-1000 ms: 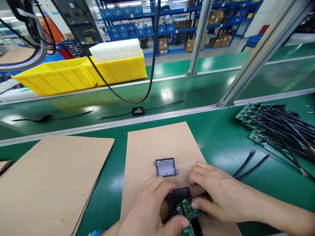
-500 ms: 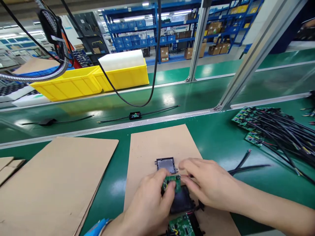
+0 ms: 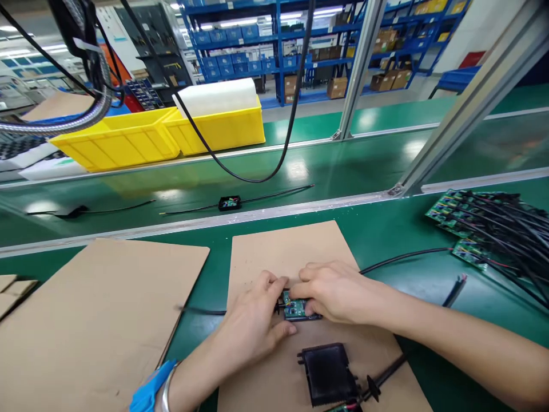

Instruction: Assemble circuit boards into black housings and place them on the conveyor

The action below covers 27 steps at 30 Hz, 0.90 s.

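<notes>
A green circuit board (image 3: 295, 308) sits in or on a shallow black case on the cardboard, with a black cable leaving each side. My left hand (image 3: 253, 317) is curled round its left end, thumb below and forefinger above, where the cable (image 3: 206, 312) joins. My right hand (image 3: 338, 292) presses bent fingers onto the board's top and right side, hiding part of it. Closer to me lies a black plastic housing (image 3: 328, 375). Beside that housing is a thick black cable with a grommet (image 3: 373, 389), and part of another board shows at the bottom edge.
A cardboard sheet (image 3: 291, 246) lies under the work, with stacked cardboard (image 3: 98, 320) to the left. Boards with black cables (image 3: 493, 234) are piled at right. Beyond the metal rail, a cased board (image 3: 229, 202) lies near yellow bins (image 3: 218, 131). A black cable loop (image 3: 257, 180) hangs ahead.
The board has moved forward onto the spot where the open case lay, its cables now stretched to both sides. My right hand has come onto the board. The view has shifted slightly.
</notes>
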Available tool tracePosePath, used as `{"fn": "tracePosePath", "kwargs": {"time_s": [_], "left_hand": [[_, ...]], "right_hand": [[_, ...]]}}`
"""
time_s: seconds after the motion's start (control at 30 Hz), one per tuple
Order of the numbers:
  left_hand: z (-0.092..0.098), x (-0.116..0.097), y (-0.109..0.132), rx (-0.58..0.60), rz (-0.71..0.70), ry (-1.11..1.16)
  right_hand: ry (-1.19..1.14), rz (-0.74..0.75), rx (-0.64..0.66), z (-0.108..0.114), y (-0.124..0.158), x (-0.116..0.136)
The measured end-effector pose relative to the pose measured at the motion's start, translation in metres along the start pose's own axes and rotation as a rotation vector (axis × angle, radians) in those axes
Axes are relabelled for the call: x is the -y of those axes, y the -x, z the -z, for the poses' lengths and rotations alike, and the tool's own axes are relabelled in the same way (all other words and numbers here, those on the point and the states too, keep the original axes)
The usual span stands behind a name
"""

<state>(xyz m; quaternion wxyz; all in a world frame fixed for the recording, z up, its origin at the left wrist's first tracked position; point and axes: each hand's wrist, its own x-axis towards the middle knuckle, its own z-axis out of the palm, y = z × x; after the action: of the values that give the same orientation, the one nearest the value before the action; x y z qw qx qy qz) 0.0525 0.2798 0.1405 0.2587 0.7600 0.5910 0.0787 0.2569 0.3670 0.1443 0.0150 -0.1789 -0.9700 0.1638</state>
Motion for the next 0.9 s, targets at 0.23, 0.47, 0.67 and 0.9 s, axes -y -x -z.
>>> {"fn": "tracePosePath", "kwargs": {"time_s": [0.23, 0.47, 0.67, 0.9], "left_hand": [[-0.013, 0.010, -0.004, 0.029, -0.022, 0.045], [-0.019, 0.016, -0.002, 0.041, -0.026, 0.069], [-0.022, 0.018, -0.001, 0.021, -0.027, 0.066], [-0.015, 0.025, 0.006, 0.044, -0.085, 0.093]], "right_hand": [[0.011, -0.005, 0.021, -0.008, -0.005, -0.002], [0.071, -0.037, 0.000, -0.013, -0.007, 0.000], [0.089, -0.054, -0.043, -0.017, -0.007, 0.006], [0.032, -0.072, -0.068, -0.020, -0.006, 0.004]]}}
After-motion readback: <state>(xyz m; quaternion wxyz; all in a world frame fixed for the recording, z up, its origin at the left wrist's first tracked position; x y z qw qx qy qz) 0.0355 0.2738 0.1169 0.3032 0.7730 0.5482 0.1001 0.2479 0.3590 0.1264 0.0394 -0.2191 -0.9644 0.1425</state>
